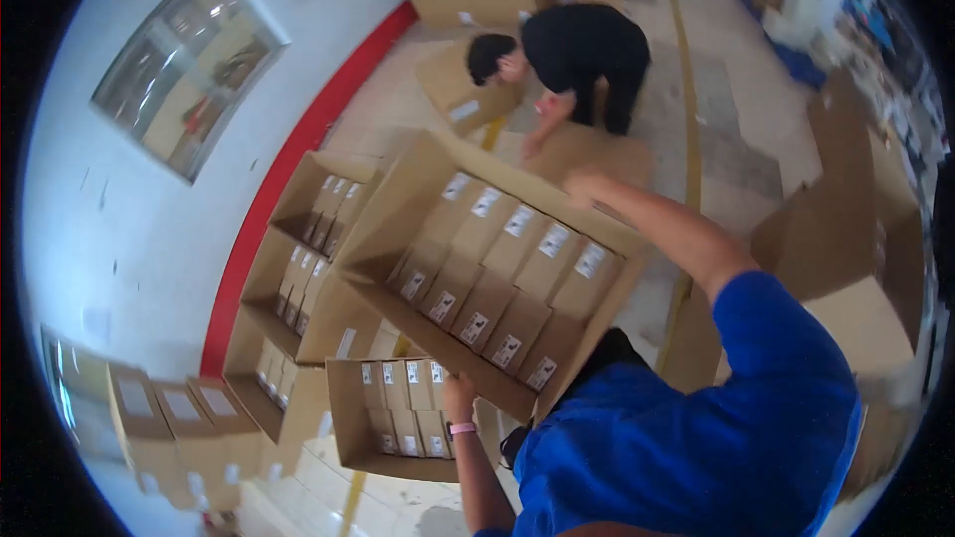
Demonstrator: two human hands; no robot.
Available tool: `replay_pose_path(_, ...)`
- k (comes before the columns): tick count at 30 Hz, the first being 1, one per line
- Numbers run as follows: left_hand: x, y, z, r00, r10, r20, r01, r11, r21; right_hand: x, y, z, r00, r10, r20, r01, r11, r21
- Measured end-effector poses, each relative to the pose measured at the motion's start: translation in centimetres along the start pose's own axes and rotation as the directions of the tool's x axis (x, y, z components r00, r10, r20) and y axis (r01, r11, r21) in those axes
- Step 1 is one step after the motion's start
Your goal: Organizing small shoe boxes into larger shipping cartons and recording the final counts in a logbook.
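**Open carton held high, tilted, packed with small boxes**

You have a large open cardboard carton (477,268) lifted between your hands, its mouth tipped toward you and to the left. Inside sit two tidy rows of small brown boxes (497,273), each with a white label on its face. Your left hand (458,400) grips the carton's near lower edge, fingers curled onto the cardboard, a pink band on the wrist. Your right hand (585,186) reaches over the far upper edge; it is pressed against the rim, but whether the fingers wrap it you cannot tell from here (the hand is blurred and partly behind the flap).

Below the held carton, just beside your left hand, another open carton (388,418) stands on the floor with more labelled boxes, and two further open cartons (298,268) line the white wall with the red stripe (288,164). Ahead, a person in black (572,55) bends over flat cardboard sheets (587,154) on the floor.

The risk lies in the tilt. With the mouth facing down-left, the small boxes could slide out of their rows and spill onto the cartons beneath if the angle steepens. Your grip sits on two opposite edges only, so a soft flap giving way under the right hand would likely drop that side. The person ahead is near enough that a wide swing could reach them.
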State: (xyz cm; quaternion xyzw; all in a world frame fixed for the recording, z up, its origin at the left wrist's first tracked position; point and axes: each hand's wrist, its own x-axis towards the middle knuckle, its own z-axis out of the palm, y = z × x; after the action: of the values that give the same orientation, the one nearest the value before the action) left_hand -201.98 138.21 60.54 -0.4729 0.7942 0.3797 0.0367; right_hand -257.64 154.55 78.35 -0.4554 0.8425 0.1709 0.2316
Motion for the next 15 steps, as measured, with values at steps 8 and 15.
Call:
replay_pose_path(8,9.5,20.9,5.6,0.968,-0.089,0.236,0.103,0.993,-0.051,5.8,17.7,-1.5,0.877,0.245,-0.414,-0.122,0.946,0.300)
replay_pose_path(15,12.3,19.0,3.5,0.857,0.243,0.455,-0.465,0.747,0.476,-12.8,28.9,6.2,0.607,0.745,-0.278,-0.008,0.355,0.935)
